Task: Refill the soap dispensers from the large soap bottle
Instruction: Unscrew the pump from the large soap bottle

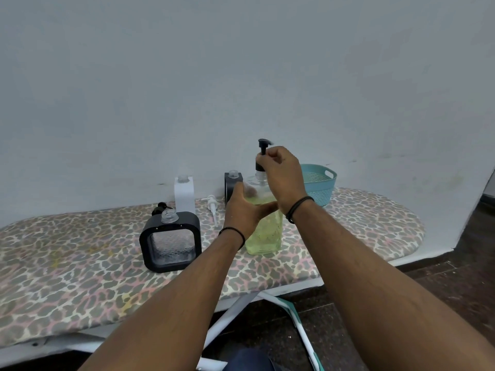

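Head view is looking down at an ironing board [80,277] covered in a leopard-print cloth, sitting against a pale wall. No brand, label or writing is showing legibly on any bottle.

Right of the board's middle, the large soap bottle [265,236] is standing upright, clear, with yellow-green soap inside. The left hand [245,210] is wrapping around the bottle's upper body, fingers curled on the far side and thumb on the near side, holding it steady. The right hand [281,175] is sitting above the bottle's neck, its fingers curled in and pinching the black pump [262,153] at its stem and collar; the pump head is sticking up just left of the knuckles. Both wrists are wearing thin black bands.

Left of the bottle, a black square dispenser [171,242] with a clear patterned window is standing with its neck open, and a black pump top [159,208] is lying just behind it. Farther back, a white dispenser [184,196] is standing open-necked near the wall, and another black dispenser [232,183] is showing partly behind the left hand. A white pump [213,210] is lying on the cloth between them. A teal basket [318,183] is sitting at the far right, behind the right wrist.
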